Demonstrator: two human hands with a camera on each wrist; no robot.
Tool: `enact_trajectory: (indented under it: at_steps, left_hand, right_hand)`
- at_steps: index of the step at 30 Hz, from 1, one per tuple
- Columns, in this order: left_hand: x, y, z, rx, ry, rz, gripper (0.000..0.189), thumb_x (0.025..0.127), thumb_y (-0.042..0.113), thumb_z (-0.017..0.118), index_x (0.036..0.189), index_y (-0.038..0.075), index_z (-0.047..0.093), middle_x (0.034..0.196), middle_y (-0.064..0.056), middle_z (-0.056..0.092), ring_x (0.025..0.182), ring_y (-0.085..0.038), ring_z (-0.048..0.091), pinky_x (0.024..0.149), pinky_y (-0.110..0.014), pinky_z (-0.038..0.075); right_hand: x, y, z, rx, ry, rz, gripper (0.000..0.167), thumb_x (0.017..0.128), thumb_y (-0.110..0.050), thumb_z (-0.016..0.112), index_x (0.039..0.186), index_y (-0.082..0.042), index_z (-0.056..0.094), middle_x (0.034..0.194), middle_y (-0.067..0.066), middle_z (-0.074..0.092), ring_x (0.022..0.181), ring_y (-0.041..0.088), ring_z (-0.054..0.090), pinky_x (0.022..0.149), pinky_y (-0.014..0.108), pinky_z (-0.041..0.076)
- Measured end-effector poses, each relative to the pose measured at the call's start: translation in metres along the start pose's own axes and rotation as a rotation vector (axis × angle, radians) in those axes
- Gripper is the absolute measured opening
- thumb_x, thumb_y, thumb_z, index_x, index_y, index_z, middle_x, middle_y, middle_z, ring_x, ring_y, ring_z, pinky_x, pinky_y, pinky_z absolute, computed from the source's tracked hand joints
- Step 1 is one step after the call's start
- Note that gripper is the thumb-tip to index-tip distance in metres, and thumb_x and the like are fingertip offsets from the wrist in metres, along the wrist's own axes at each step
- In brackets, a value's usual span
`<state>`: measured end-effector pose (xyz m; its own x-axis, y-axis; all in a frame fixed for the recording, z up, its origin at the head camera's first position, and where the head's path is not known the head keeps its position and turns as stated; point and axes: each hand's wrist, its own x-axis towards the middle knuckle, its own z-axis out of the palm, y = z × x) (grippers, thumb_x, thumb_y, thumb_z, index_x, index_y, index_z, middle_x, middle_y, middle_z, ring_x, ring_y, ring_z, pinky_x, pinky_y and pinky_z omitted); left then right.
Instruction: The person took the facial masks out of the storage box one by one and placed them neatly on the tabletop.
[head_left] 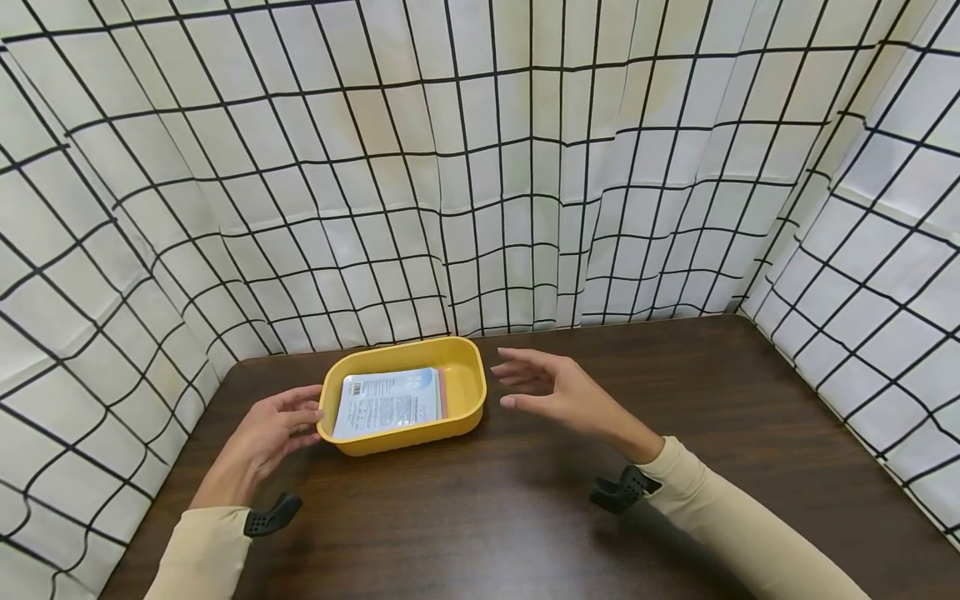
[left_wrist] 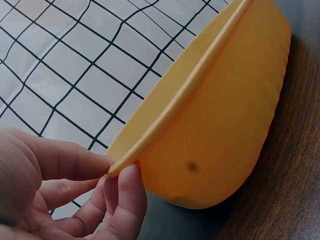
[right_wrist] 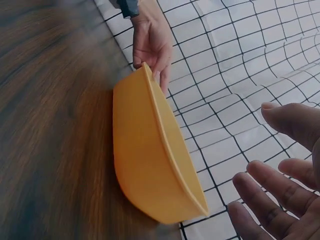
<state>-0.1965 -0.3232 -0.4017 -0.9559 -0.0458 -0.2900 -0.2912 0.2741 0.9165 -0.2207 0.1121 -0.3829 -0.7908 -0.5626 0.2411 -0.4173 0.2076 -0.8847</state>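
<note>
A yellow plastic tray [head_left: 408,440] with raised walls and rounded corners sits on the brown table. Inside it lies a light blue printed packet [head_left: 390,402] with a barcode, and a pink edge [head_left: 442,393] shows from beneath. My left hand [head_left: 273,429] pinches the tray's left rim between thumb and fingers, plainly seen in the left wrist view. Just off the tray's right end, my right hand [head_left: 551,387] hovers with thumb and fingers spread apart, holding nothing. In the right wrist view the fingers [right_wrist: 272,200] stand apart from the tray wall [right_wrist: 145,150].
The dark wood-grain table [head_left: 510,517] extends in front of the tray and to its right. White curtains with a black grid [head_left: 495,192] enclose the back and both sides. Each wrist carries a black strap mount [head_left: 273,515].
</note>
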Motion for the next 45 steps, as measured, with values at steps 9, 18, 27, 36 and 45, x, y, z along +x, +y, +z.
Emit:
enact_trajectory:
  at_steps: [9, 18, 27, 36, 45]
  left_hand:
    - [0.004, -0.001, -0.003, -0.103, -0.037, -0.016, 0.064, 0.099, 0.010, 0.064, 0.156, 0.002, 0.034, 0.114, -0.002, 0.062, 0.091, -0.018, 0.066, 0.078, -0.032, 0.058]
    - [0.009, 0.000, -0.001, -0.121, -0.028, -0.023, 0.063, 0.100, 0.010, 0.061, 0.157, 0.003, 0.034, 0.119, -0.005, 0.062, 0.092, -0.018, 0.065, 0.079, -0.032, 0.058]
    - [0.012, 0.001, 0.001, -0.133, -0.032, -0.033, 0.062, 0.100, 0.010, 0.061, 0.157, 0.004, 0.034, 0.119, -0.005, 0.061, 0.095, -0.019, 0.064, 0.079, -0.032, 0.056]
    - [0.015, -0.001, -0.001, -0.264, -0.076, -0.066, 0.063, 0.101, 0.010, 0.061, 0.157, 0.007, 0.034, 0.119, 0.000, 0.063, 0.099, -0.019, 0.063, 0.082, -0.034, 0.055]
    - [0.015, -0.002, -0.005, -0.312, -0.098, -0.083, 0.064, 0.099, 0.013, 0.065, 0.157, 0.011, 0.037, 0.119, 0.001, 0.064, 0.097, -0.021, 0.062, 0.082, -0.033, 0.055]
  right_hand:
    - [0.033, -0.001, 0.011, 0.111, -0.080, 0.015, 0.063, 0.091, -0.027, 0.078, 0.148, -0.023, 0.052, 0.137, 0.004, 0.065, 0.123, 0.024, 0.064, 0.096, 0.034, 0.055]
    - [0.062, 0.004, 0.023, 0.156, -0.149, 0.044, 0.061, 0.093, -0.030, 0.075, 0.148, -0.022, 0.051, 0.138, 0.002, 0.064, 0.128, 0.028, 0.060, 0.099, 0.035, 0.053]
    - [0.091, 0.009, 0.038, 0.091, -0.162, 0.078, 0.065, 0.090, -0.042, 0.076, 0.147, -0.021, 0.053, 0.138, 0.002, 0.064, 0.126, 0.020, 0.060, 0.102, 0.035, 0.050]
    - [0.111, 0.015, 0.054, 0.039, -0.172, 0.130, 0.069, 0.091, -0.039, 0.075, 0.149, -0.011, 0.051, 0.137, 0.007, 0.064, 0.124, 0.015, 0.060, 0.105, 0.039, 0.047]
    - [0.128, 0.018, 0.068, -0.003, -0.143, 0.207, 0.065, 0.091, -0.038, 0.076, 0.145, -0.009, 0.056, 0.130, 0.004, 0.068, 0.122, 0.015, 0.060, 0.107, 0.038, 0.044]
